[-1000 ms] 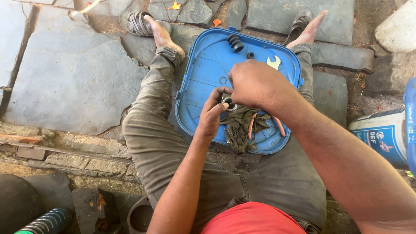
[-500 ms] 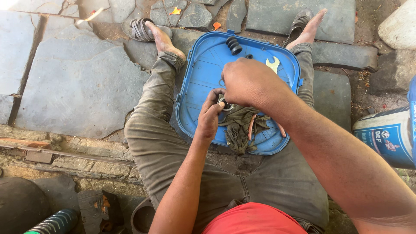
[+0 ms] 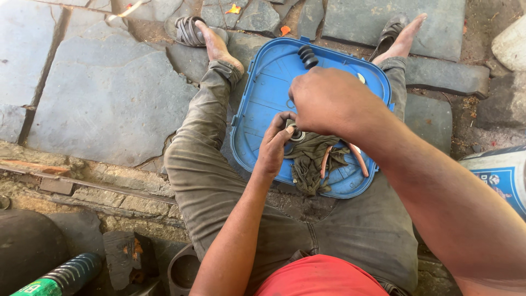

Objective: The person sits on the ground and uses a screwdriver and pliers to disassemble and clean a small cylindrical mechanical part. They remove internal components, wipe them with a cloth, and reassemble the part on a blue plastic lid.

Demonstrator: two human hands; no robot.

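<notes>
- Small round metal part [image 3: 296, 133]: I see it pinched in the fingertips of my left hand [image 3: 275, 145], low over the blue plastic lid [image 3: 263, 98] lying between my legs.
- Right hand [image 3: 323, 101]: curled above the part, fingers bent down toward it; I cannot tell whether it grips anything.
- Step in hand, as I judge it: fitting or working the part by hand. The next move calls for a steady left pinch and fine right fingertip work.
- Nearby on the lid: dark rag [image 3: 312, 159], pliers with orange handles [image 3: 350, 156], black ribbed rubber boot [image 3: 308, 56].
- Obstruction: my right hand hides the part's upper side.
</notes>
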